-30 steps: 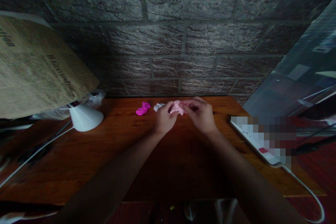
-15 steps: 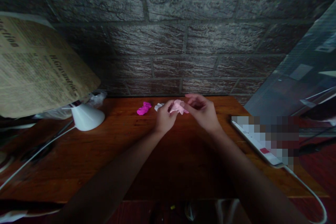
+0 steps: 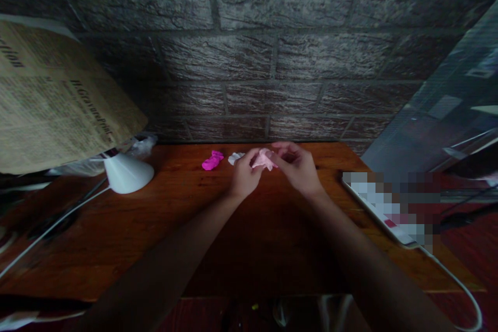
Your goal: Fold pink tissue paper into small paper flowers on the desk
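Pink paper point(image 3: 265, 159) at twelve o'clock: left hand point(image 3: 246, 177) has fingers clamped on it; right hand point(image 3: 305, 171) touches it, thumb and fingers apart.

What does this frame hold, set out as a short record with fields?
Left hand: left hand pinches a crumpled light pink piece
Right hand: right hand at the same piece's right edge; grip unclear
Loose pieces: bright pink one and white one, left of the hands
Surface: wooden table
Left side: lamp with printed shade
Right side: pale device, partly pixelated
Behind: brick-patterned wall
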The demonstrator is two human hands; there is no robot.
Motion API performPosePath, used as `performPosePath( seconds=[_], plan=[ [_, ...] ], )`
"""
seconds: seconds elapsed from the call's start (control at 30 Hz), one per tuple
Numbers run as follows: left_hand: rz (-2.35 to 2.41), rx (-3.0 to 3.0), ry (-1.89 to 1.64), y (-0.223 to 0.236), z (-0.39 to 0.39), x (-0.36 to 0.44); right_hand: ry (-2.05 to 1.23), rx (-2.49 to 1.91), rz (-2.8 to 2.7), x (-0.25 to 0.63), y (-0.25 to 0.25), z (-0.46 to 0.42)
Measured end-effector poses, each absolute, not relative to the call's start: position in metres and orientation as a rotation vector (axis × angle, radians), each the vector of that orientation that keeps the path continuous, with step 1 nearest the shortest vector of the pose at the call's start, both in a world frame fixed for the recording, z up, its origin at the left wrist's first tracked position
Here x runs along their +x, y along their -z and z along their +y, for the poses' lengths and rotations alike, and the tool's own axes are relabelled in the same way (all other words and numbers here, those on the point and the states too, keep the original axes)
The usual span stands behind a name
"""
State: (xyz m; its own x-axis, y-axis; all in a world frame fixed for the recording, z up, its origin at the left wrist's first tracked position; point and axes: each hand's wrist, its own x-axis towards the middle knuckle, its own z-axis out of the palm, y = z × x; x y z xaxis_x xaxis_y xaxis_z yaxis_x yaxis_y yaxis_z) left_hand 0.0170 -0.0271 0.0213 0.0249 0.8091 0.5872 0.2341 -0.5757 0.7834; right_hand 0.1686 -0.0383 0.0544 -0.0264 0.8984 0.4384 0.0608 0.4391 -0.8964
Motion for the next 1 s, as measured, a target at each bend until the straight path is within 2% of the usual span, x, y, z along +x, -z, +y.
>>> performPosePath(
  seconds=[0.4,1.0],
  plan=[
    [0.778,1.184,-1.275,-0.017,-0.022,0.021,-1.001,-0.776,-1.552,0.180,-0.060,-0.036],
    [0.782,1.202,-1.316,-0.022,-0.024,0.021,-1.040,-0.780,-1.587,0.180,-0.066,-0.038]
  ],
)
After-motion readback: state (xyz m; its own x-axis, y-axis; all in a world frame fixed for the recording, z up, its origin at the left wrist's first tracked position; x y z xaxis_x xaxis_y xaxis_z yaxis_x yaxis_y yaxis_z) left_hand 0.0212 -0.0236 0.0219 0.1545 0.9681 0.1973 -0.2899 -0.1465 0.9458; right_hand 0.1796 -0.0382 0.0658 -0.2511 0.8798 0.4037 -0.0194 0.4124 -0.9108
